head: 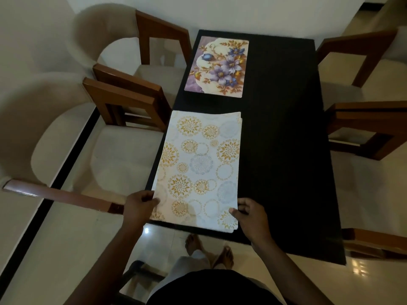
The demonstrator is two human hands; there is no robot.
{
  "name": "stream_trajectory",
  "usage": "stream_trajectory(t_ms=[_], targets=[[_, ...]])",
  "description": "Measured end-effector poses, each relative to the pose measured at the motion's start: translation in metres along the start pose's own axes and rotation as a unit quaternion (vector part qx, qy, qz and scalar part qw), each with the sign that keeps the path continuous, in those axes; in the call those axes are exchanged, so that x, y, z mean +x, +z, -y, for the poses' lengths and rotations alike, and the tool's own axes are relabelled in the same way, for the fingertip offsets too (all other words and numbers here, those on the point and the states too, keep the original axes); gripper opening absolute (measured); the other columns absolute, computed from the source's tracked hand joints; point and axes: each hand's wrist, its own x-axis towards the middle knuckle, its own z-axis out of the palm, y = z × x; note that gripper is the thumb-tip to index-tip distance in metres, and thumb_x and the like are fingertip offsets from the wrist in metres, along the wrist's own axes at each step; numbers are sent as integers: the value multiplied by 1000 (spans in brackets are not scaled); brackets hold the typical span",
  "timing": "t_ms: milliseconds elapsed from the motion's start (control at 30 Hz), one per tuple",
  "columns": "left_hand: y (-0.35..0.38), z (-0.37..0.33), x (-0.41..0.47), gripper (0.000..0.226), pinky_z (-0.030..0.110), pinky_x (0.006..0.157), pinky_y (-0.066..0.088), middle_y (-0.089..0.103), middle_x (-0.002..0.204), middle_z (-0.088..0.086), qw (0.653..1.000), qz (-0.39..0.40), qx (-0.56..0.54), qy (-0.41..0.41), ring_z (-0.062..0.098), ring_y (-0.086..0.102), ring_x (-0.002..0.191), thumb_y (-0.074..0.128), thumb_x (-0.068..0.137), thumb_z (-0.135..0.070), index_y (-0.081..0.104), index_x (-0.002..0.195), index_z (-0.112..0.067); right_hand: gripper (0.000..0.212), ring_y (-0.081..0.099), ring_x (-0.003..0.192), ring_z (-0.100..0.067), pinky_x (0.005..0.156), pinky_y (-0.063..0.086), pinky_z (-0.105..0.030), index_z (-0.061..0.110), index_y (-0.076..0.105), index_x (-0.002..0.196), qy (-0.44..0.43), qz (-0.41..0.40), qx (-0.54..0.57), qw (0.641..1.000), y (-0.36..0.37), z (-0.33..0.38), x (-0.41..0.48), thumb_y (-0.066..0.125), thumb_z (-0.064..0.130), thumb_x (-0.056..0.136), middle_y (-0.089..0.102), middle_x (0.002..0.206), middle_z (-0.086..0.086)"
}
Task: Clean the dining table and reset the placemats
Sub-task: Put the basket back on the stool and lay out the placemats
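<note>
Two hands grip the near end of a white mat [199, 170] printed with gold and grey circles. It lies lengthwise along the left side of the black table [286, 139], its near edge reaching just past the table's front edge. Extra edges show at its far right corner, so more mats seem to lie stacked beneath; how many cannot be told. The left hand [138, 205] pinches the near left corner, thumb on top and fingers curled under. The right hand [250, 214] pinches the near right corner the same way, thumb pressed on the print. Farther up the same side lies a floral mat [217, 67] with purple flowers, flat and apart from the white one. Wooden chairs [123, 102] with pale cushions stand at both sides of the table.
</note>
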Motion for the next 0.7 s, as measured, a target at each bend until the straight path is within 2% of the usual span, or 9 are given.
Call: stream_trajectory(t_ms=[100, 200, 267, 400, 500, 533, 633, 700], targets=[[0, -8, -2, 19, 39, 73, 64, 80, 96, 4, 999, 4, -17, 27, 28, 79, 87, 74, 94, -1, 79, 111, -9, 18, 70, 91, -1, 80, 58, -28, 27, 73, 104, -20, -29, -14, 999, -17, 8, 3, 81, 17, 92, 75, 99, 12], [8, -27, 7, 21, 51, 80, 66, 83, 97, 7, 998, 23, -51, 36, 30, 81, 84, 78, 91, 1, 82, 108, -11, 13, 73, 88, -3, 80, 58, -30, 24, 78, 100, -38, -72, -6, 997, -42, 20, 13, 84, 21, 89, 79, 94, 10], [21, -52, 14, 22, 46, 78, 67, 83, 91, 6, 995, 43, -76, 48, 30, 81, 83, 77, 89, 5, 82, 101, -13, 13, 75, 89, -9, 83, 60, -35, 20, 80, 99, -36, -100, 2, 994, -62, 31, 25, 85, 22, 87, 80, 94, 7], [62, -114, 37, 20, 39, 71, 67, 83, 87, 6, 986, 115, -88, 76, 32, 81, 84, 75, 88, 8, 83, 98, -8, 12, 76, 89, -10, 84, 60, -35, 19, 82, 98, -32, -143, 28, 989, -110, 53, 57, 85, 20, 86, 81, 92, 7], [106, -160, 65, 20, 49, 87, 65, 83, 96, 14, 979, 153, -86, 99, 38, 79, 94, 75, 89, 8, 82, 103, -6, 22, 75, 91, -9, 87, 58, -34, 17, 82, 103, -27, -182, 36, 982, -152, 67, 94, 88, 25, 83, 80, 95, 7], [123, -178, 75, 20, 49, 88, 64, 82, 99, 16, 977, 165, -92, 99, 38, 79, 95, 74, 90, 8, 81, 105, -3, 25, 75, 90, -9, 87, 58, -33, 16, 81, 104, -32, -194, 39, 980, -167, 72, 110, 89, 26, 83, 80, 96, 7], [177, -229, 104, 18, 38, 79, 68, 82, 100, 14, 973, 189, -100, 87, 32, 80, 92, 74, 91, 7, 79, 104, -4, 21, 76, 86, -7, 79, 58, -27, 15, 82, 102, -45, -209, 38, 976, -210, 85, 162, 87, 25, 84, 80, 94, 6], [211, -255, 126, 19, 35, 76, 68, 83, 100, 12, 972, 202, -98, 72, 29, 81, 90, 74, 92, 7, 79, 101, -9, 18, 77, 89, -12, 82, 60, -33, 18, 81, 101, -33, -209, 58, 976, -236, 94, 201, 86, 27, 86, 80, 95, 5]])
